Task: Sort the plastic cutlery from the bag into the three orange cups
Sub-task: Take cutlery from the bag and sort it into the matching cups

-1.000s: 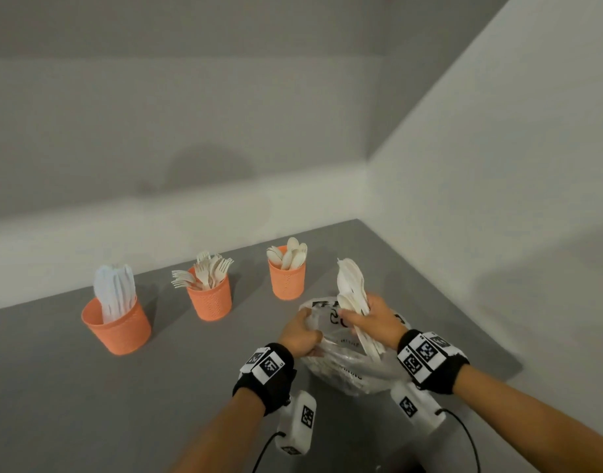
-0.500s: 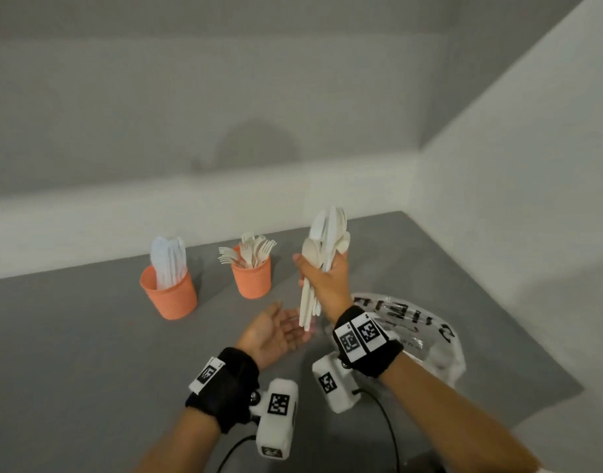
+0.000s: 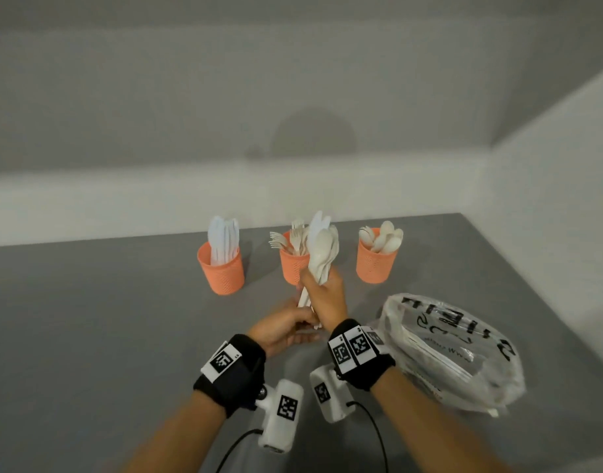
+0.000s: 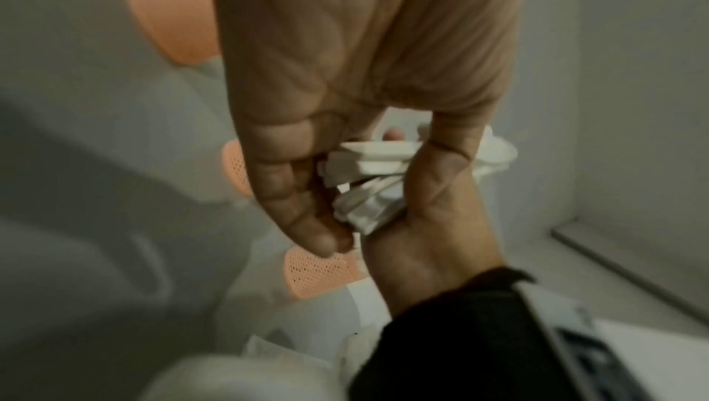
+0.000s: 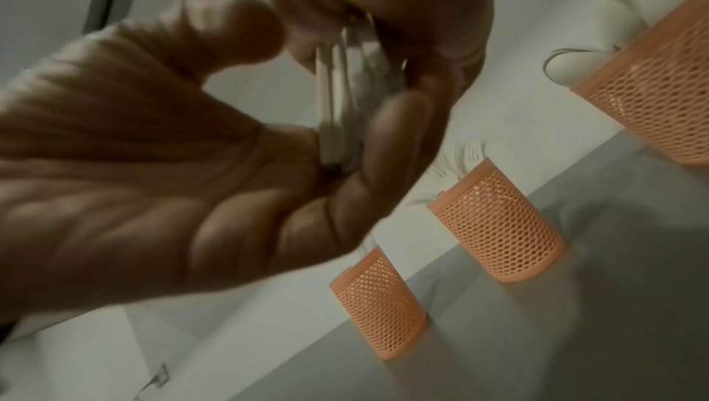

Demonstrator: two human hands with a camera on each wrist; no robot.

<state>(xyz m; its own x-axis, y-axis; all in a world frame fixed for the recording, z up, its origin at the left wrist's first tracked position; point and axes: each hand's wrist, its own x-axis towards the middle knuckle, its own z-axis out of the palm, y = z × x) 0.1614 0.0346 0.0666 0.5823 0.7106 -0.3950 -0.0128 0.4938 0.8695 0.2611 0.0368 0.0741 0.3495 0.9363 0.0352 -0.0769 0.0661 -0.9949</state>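
A mixed bundle of white plastic cutlery (image 3: 322, 254) is held upright in the right hand (image 3: 325, 295), the fingers (image 4: 448, 186) curled tight round the handles at mid-length; spoon bowls and what looks like a knife blade are seen fanned above the fist. The left hand (image 3: 283, 327) is cupped just below, its fingers (image 4: 291, 195) loosely bent and touching the handle ends (image 4: 368, 165); whether anything is truly pinched there cannot be told, the wrist views being blurred. Beyond the fingertips three orange cups are set in a row on the grey table (image 3: 88, 319): the knife cup (image 3: 221, 271) off to the left of the fist, the fork cup (image 3: 293, 268) directly behind it and partly hidden, the spoon cup (image 3: 376, 262) off to the right. The bag (image 3: 457, 353) is slumped on the table to the right of the right wrist, with more white pieces showing through the film. Step judged in hand: a handful drawn out, being squared up for sorting; all cups already partly filled, so the task is judged well along but unfinished. Next move is judged to call for one kind to be picked from the bundle by the left fingers and dropped handle-first into its matching cup, while the rest is kept clamped so nothing slips
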